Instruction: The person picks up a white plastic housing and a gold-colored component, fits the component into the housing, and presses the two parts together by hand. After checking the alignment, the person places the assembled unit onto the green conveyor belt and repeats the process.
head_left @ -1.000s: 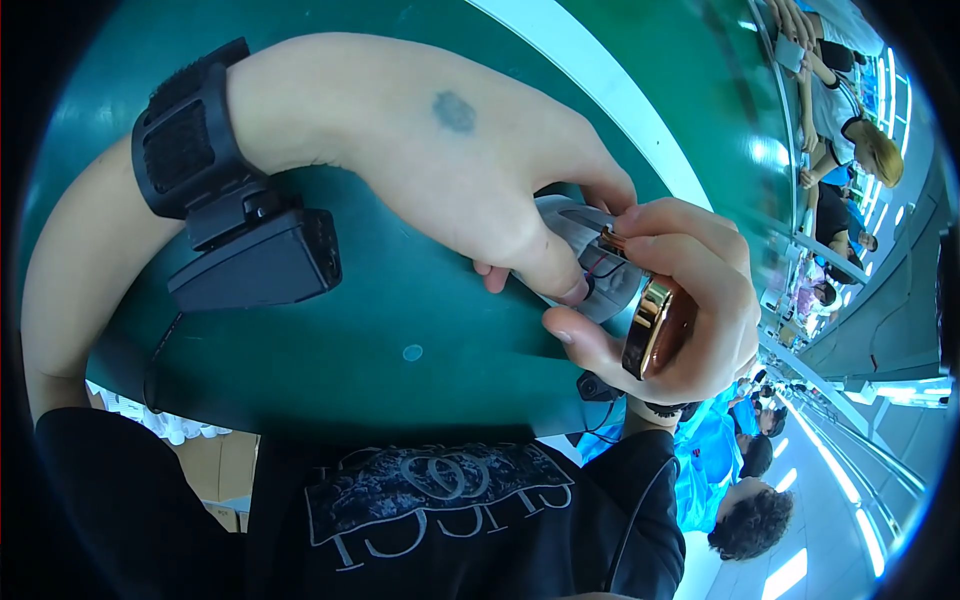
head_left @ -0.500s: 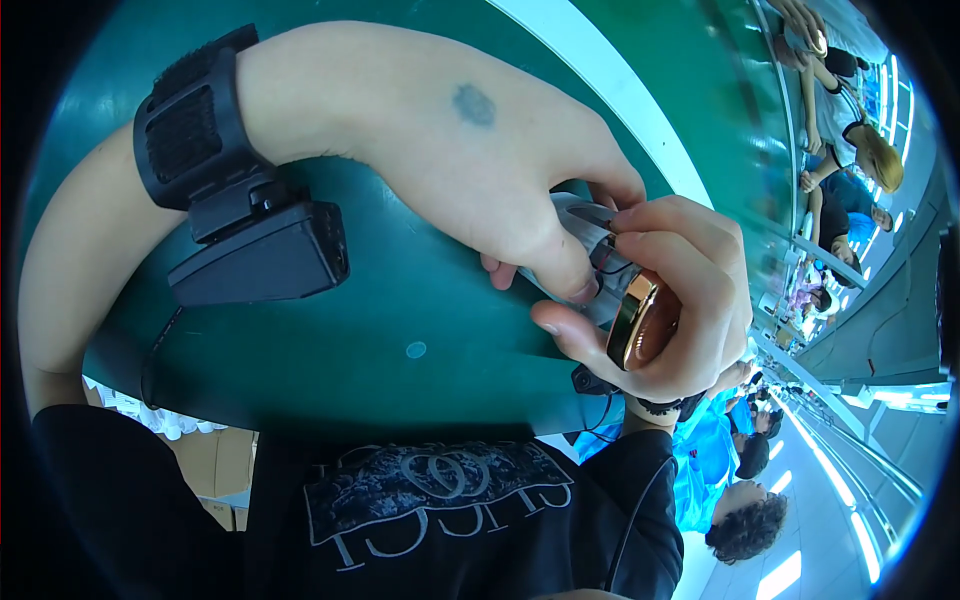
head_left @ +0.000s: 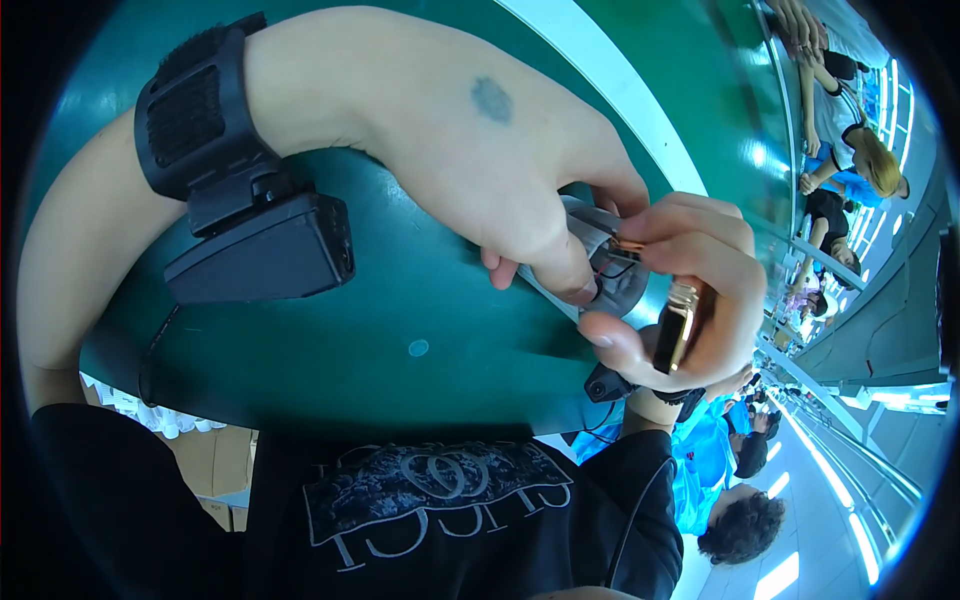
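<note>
Over the green table [head_left: 330, 375], right of centre, the left hand [head_left: 530, 185] grips a grey housing [head_left: 628, 292], seemingly to steady its open end, while the right hand [head_left: 715, 265] pinches a small copper-coloured part [head_left: 627, 247], a gold-rimmed piece [head_left: 678, 325] tucked palmward, apparently clear of the pinch.

1. We look from the head, through the left one of two wide fisheye cameras worn side by side.
2. We face down, upright and unmirrored, onto the green counter [head_left: 330, 375], with the left hand [head_left: 530, 180] and right hand [head_left: 715, 265] close to the lens.
3. Our dark top [head_left: 440, 570] crosses the lower edge.
4. Toward our right rim, distant people [head_left: 838, 130] and ceiling lights [head_left: 778, 578] appear tipped sideways.
</note>
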Available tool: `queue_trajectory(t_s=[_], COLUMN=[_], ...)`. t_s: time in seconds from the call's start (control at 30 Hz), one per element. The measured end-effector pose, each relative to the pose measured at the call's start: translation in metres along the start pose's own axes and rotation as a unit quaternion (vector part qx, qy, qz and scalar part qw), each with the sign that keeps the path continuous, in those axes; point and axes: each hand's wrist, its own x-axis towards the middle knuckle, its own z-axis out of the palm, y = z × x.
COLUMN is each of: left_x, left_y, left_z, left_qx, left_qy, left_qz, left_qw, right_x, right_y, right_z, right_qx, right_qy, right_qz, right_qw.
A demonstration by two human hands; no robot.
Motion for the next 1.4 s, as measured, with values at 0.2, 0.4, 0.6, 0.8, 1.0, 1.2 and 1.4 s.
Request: queue_trajectory(t_s=[0.2,0.4,0.6,0.8,1.0,1.2,1.4], left_x=[-0.001,-0.007,0.003,0.004,0.005,0.002,0.003], left_y=[0.024,0.007,-0.011,-0.012,-0.014,-0.009,-0.008], left_z=[-0.002,0.000,0.017,0.022,0.022,0.021,0.018], left_qx=[0.042,0.008,0.032,0.028,0.025,0.020,0.045], left_qy=[-0.008,0.017,0.095,0.122,0.106,0.098,0.100], left_qz=[-0.077,-0.017,0.075,0.095,0.096,0.068,0.048], left_qw=[0.996,1.000,0.992,0.988,0.989,0.993,0.993], right_x=[-0.001,0.002,0.001,-0.002,-0.003,-0.008,-0.006], right_y=[-0.008,-0.013,-0.012,-0.013,-0.016,-0.013,-0.014], right_z=[0.000,0.006,0.006,-0.001,-0.001,0.002,0.000], right_qx=[-0.061,-0.088,-0.062,-0.068,-0.090,-0.088,-0.099], right_qy=[-0.004,0.015,0.010,-0.008,-0.025,-0.017,-0.020], right_qz=[0.004,0.014,0.014,0.015,0.024,0.022,0.018], right_qw=[0.998,0.996,0.998,0.998,0.995,0.996,0.995])
